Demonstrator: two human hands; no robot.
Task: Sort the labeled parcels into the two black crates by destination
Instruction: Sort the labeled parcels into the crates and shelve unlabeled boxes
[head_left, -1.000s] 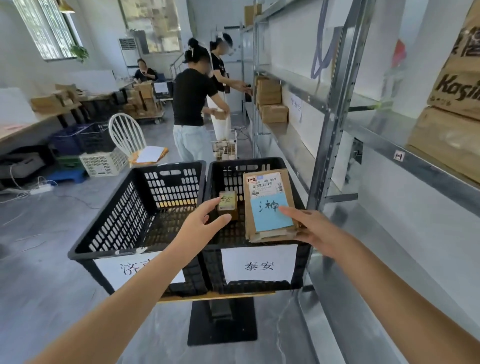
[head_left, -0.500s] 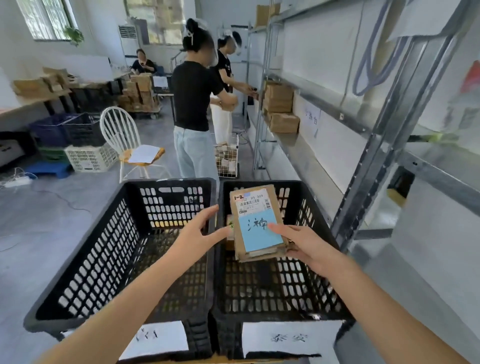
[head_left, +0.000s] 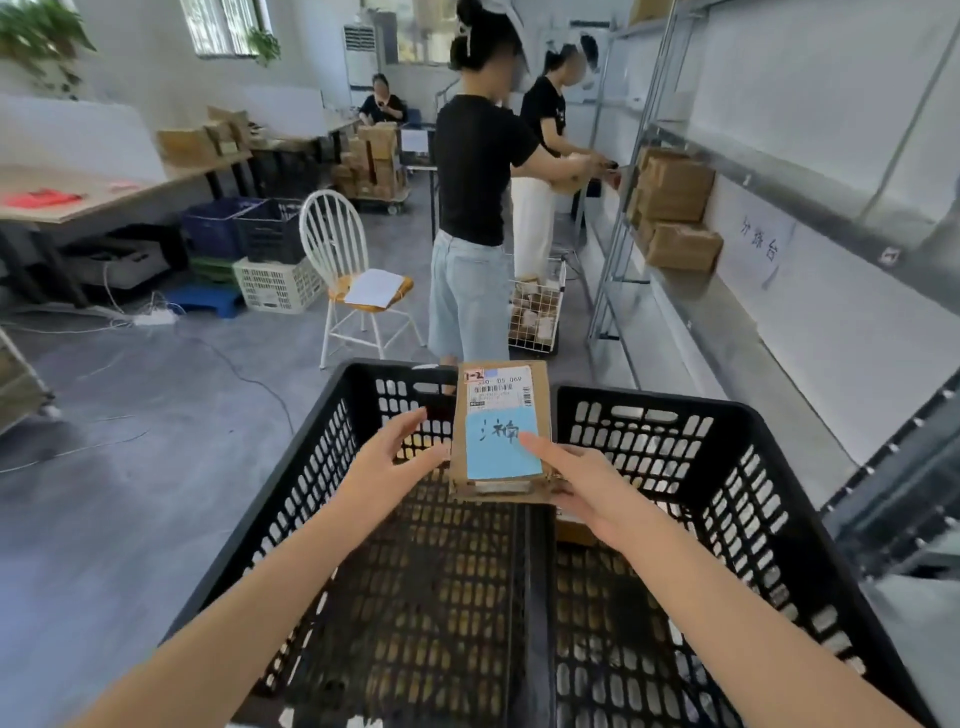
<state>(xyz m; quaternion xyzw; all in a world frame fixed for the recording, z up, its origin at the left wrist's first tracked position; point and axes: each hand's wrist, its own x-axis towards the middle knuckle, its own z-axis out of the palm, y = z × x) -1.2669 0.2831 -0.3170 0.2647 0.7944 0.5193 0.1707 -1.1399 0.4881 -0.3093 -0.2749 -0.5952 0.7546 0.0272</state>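
Parcel (head_left: 501, 415), brown card with a white barcode label and a blue handwritten note, was held face-up at centre frame. It hung over the divide where left crate (head_left: 291, 499) at 7 o'clock met right crate (head_left: 769, 467) at 5 o'clock, above both and inside neither. Right hand (head_left: 587, 488) grasped its near right corner, thumb on the blue note, fingers wrapped under the near edge. Left hand (head_left: 389, 462) reached in from 8 o'clock, fingers straight and spread, released. Its thumb tip touched the parcel's left edge. Small brown item (head_left: 574, 532) sat in the right crate, mostly hidden under the right hand. White chair (head_left: 332, 244) stood at 11 o'clock, paper on its seat. Two people (head_left: 472, 182) stood at 12 o'clock by metal shelving (head_left: 696, 317), with cardboard boxes (head_left: 675, 208) on it at 1 o'clock.
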